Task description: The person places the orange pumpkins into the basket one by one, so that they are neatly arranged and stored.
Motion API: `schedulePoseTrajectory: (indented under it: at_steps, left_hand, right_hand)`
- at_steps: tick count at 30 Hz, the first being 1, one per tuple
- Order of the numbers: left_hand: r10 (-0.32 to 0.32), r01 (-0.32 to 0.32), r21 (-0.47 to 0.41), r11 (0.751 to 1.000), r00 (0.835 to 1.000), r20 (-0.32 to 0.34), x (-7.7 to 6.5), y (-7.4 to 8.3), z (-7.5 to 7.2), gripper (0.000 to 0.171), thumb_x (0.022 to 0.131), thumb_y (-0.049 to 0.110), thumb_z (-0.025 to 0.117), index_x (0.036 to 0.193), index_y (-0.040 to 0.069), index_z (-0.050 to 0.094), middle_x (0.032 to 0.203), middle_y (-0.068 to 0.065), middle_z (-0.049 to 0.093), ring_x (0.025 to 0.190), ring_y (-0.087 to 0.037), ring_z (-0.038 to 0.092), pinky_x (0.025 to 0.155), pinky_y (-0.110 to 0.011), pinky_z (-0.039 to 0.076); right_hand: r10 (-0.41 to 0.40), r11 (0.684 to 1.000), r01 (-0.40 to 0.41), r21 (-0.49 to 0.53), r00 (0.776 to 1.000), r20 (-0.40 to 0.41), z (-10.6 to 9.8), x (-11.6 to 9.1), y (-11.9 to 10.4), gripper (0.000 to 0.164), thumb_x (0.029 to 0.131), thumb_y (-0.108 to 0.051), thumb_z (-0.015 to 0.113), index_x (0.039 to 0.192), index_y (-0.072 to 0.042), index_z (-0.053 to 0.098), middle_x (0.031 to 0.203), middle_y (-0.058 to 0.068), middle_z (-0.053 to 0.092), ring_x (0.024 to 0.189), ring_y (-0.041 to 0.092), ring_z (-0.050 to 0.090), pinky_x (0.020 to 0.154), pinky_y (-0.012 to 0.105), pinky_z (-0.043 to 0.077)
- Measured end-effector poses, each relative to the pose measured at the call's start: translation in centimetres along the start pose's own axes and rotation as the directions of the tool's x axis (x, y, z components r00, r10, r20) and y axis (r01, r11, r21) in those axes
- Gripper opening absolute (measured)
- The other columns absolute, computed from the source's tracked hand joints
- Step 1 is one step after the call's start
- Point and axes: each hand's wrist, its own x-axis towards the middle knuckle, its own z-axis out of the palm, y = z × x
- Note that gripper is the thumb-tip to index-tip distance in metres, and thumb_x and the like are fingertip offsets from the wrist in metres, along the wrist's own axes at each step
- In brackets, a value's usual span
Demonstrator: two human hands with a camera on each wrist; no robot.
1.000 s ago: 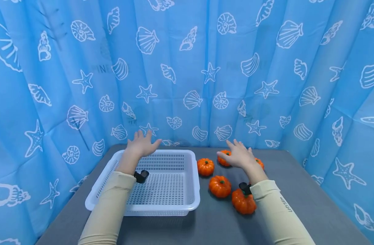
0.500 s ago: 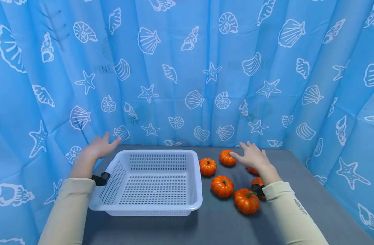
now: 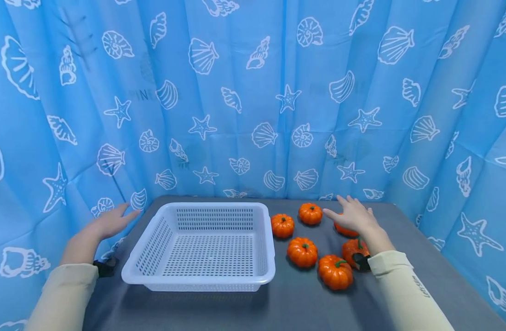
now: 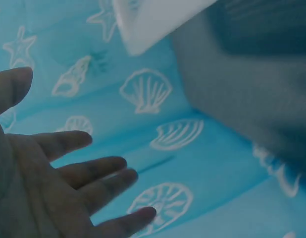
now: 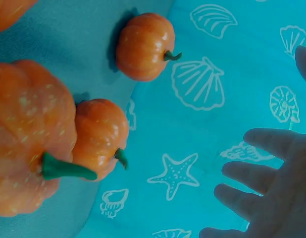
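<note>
My left hand [image 3: 108, 224] is held with fingers spread beside the left rim of a white perforated plastic basket [image 3: 198, 279]; nothing is in it. In the left wrist view its palm and straight fingers show against the curtain. Over the far right of the table, my right hand [image 3: 352, 215] hovers with fingers stretched, holding nothing. Beneath it, partly hidden, is an orange toy pumpkin [image 3: 345, 230]. Under the right wrist sits another pumpkin [image 3: 354, 250]. A large pumpkin with a green stem [image 5: 29, 139] fills the left of the right wrist view.
More pumpkins stand between the basket and the right hand: one by the basket rim [image 3: 282, 225], one at the back [image 3: 310, 214], one in the middle [image 3: 302, 252] and one in front [image 3: 335, 272]. A blue shell-print curtain [image 3: 244, 115] borders the grey table [image 3: 294, 308].
My left hand has moved from above the basket out to the left and lower. The right hand has shifted right, uncovering more of the pumpkins. The basket and pumpkins have stayed in place.
</note>
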Motion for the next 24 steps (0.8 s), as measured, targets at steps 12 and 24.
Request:
schedulePoseTrajectory:
  at_steps: [12,24]
  left_hand:
    - [0.071,-0.069,-0.082,0.994,0.997,0.014,0.3,-0.5,3.1,0.089,0.096,0.058,0.032,0.144,-0.014,0.012,0.141,-0.044,0.022,0.126,-0.062,0.027,0.091,-0.069,0.039]
    - [0.099,-0.088,-0.289,0.953,0.995,0.021,0.4,-1.5,6.0,0.080,0.099,0.047,0.038,0.144,-0.014,0.010,0.128,-0.038,0.044,0.108,-0.046,0.057,0.090,-0.060,0.047]
  right_hand:
    - [0.039,0.999,-0.039,0.016,0.999,0.005,-0.1,-1.2,1.7,0.103,0.085,-0.075,0.036,0.148,0.004,0.018,0.148,0.039,0.011,0.136,0.056,0.008,0.103,0.076,0.007]
    - [0.051,0.996,-0.050,0.076,0.999,-0.007,0.0,-2.9,4.7,0.098,0.090,-0.069,0.036,0.145,0.010,0.020,0.144,0.043,0.013,0.131,0.060,0.013,0.101,0.076,0.014]
